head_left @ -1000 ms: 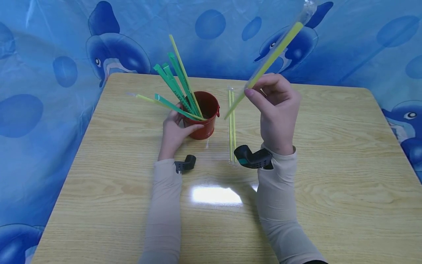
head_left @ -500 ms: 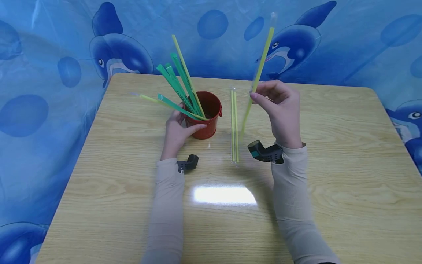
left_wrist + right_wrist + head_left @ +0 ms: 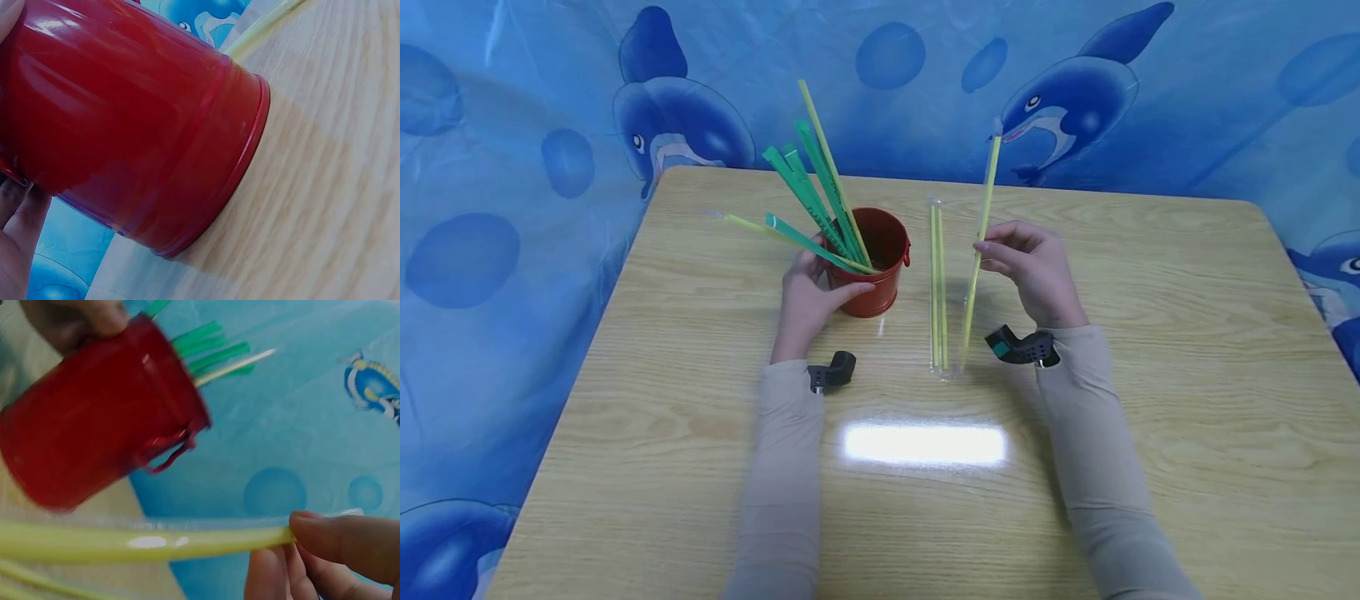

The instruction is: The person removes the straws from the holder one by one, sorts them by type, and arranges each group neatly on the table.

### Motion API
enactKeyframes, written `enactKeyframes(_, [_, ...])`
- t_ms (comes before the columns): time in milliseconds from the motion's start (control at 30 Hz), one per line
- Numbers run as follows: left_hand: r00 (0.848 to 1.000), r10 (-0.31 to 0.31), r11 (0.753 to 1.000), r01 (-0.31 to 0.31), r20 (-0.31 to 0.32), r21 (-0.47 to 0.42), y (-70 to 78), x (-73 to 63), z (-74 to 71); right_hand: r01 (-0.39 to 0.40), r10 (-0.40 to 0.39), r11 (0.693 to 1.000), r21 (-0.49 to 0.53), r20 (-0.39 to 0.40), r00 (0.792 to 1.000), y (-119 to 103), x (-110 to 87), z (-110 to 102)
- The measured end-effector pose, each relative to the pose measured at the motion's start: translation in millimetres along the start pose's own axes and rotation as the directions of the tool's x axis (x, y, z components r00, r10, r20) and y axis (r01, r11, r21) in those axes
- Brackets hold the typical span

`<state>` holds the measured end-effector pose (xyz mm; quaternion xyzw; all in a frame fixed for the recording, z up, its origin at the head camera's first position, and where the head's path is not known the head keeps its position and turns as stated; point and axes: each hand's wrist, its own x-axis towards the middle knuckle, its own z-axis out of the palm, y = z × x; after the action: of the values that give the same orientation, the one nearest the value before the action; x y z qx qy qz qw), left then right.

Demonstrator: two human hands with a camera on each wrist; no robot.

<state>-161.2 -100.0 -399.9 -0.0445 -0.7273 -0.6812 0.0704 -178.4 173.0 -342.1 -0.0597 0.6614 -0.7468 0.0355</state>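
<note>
My left hand [image 3: 805, 304] grips a small red bucket [image 3: 880, 296] by its left side, thumb at the front of the rim. The bucket stands upright on the table and holds several green paper-wrapped sticks [image 3: 808, 196] and yellow straws [image 3: 818, 133], all leaning left. My right hand [image 3: 1033, 271] pinches a yellow straw [image 3: 987, 196] in clear wrap between thumb and fingers. That straw slants, its lower end low over the table; whether it touches is unclear. Just left of it, two wrapped yellow straws [image 3: 942, 292] lie side by side. The left wrist view shows mostly the bucket's wall [image 3: 137, 125].
The wooden table [image 3: 662, 400] reaches back to a blue dolphin-print sheet [image 3: 925, 108] behind it. A bright glare patch [image 3: 925, 444] lies in front of the straws. Small black cameras [image 3: 1022, 346] sit on both wrists.
My right hand has come down and slightly back toward me, lowering the pinched straw and turning it steeper, beside the two lying straws. My left hand keeps its hold on the bucket.
</note>
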Motion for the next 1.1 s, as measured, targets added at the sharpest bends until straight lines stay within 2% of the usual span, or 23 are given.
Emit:
enactKeyframes(200, [0.999,-0.032,0.999,0.032,0.007,0.01,-0.9,-1.0,1.8,-0.185,0.184,0.983,0.007,0.055,0.981,29,8.6,-18])
enactKeyframes(400, [0.999,-0.038,0.999,0.038,0.017,-0.009,-0.2,-0.7,3.5,-0.279,0.276,0.959,0.045,0.063,0.959,53,17.0,-29])
enactKeyframes(500, [0.999,-0.035,0.999,0.036,0.01,-0.034,0.7,-0.3,2.3,-0.305,0.303,0.951,0.053,0.031,0.952,63,23.2,-27])
enactKeyframes(600, [0.999,-0.037,0.999,0.037,-0.001,-0.018,0.5,-0.4,0.8,-0.304,0.305,0.952,0.027,-0.007,0.952,71,29.7,-25])
enactKeyframes(767, [0.999,-0.041,0.999,0.041,-0.005,-0.032,-0.4,-0.2,-0.4,-0.261,0.257,0.959,-0.109,-0.054,0.965,80,41.4,-20])
enactKeyframes(933, [0.998,-0.066,0.998,0.066,-0.01,0.012,-1.9,-1.3,-0.6,-0.245,0.234,0.946,-0.214,-0.074,0.969,82,47.4,-17])
enactKeyframes(1100, [0.998,-0.055,0.998,0.055,-0.005,-0.004,-1.2,-1.4,0.2,-0.244,0.226,0.924,-0.295,-0.096,0.969,82,48.3,-15])
